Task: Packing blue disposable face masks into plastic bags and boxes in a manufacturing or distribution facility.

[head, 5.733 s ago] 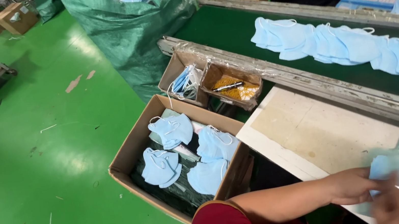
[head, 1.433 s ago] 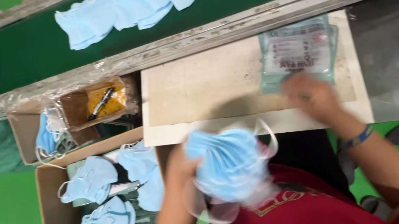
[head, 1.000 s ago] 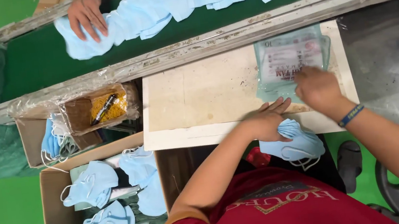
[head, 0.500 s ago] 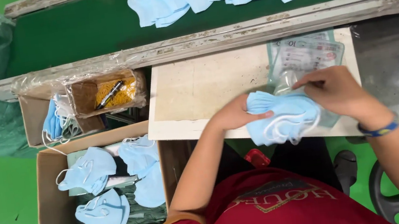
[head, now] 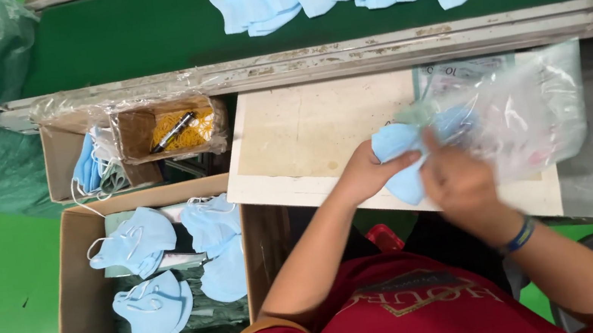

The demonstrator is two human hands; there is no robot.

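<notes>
The left hand (head: 365,174) pinches a stack of blue face masks (head: 398,154) at its near end, steadying it over a pale board (head: 307,131). The right hand (head: 458,179), blurred, grips the clear plastic bag (head: 526,113) around the stack's far end. Forearms angle inward. A cardboard box (head: 73,295) of masks sits left.

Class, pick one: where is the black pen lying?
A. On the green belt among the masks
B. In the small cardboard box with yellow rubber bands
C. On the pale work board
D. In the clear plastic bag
B: the black pen lies on yellow rubber bands inside the small cardboard box.
</notes>
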